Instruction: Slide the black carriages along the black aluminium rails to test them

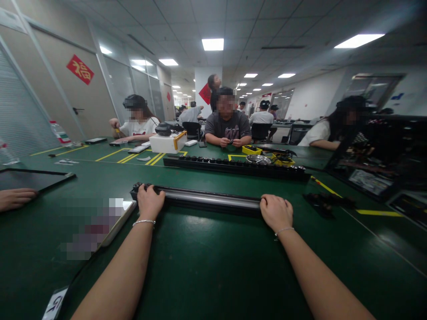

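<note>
A long black bar with a shiny grey roller-like surface [211,198] lies crosswise on the green table in front of me. My left hand [150,202] is closed around it near its left end, where a dark block sticks out past my fingers. At the opposite end, my right hand [276,211] grips the bar and hides its tip. Beyond it, a second long black bar [233,167] with a row of small raised parts lies roughly parallel.
Left of my forearm lies a blurred-out, pale-edged flat device [116,224]. Another person's hand [18,198] rests by a black-framed panel [33,178]. A white box [163,143], yellow tray [251,150] and metal dish [258,159] stand farther back. Black pieces [327,204] lie right. Several people sit around.
</note>
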### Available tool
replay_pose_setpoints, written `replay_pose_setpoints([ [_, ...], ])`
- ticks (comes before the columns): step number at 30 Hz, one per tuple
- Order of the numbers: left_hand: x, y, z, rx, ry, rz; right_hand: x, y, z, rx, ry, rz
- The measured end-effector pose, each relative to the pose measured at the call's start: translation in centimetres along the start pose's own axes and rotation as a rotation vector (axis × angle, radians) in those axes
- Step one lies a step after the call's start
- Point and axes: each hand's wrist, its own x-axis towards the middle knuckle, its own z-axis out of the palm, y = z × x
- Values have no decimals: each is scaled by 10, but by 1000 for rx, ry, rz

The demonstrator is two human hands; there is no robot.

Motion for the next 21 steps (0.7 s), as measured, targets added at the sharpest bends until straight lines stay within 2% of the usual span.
replay_pose_setpoints([
  [21, 0, -1, 3, 15, 16, 1, 0, 0, 0, -10, -8, 6],
])
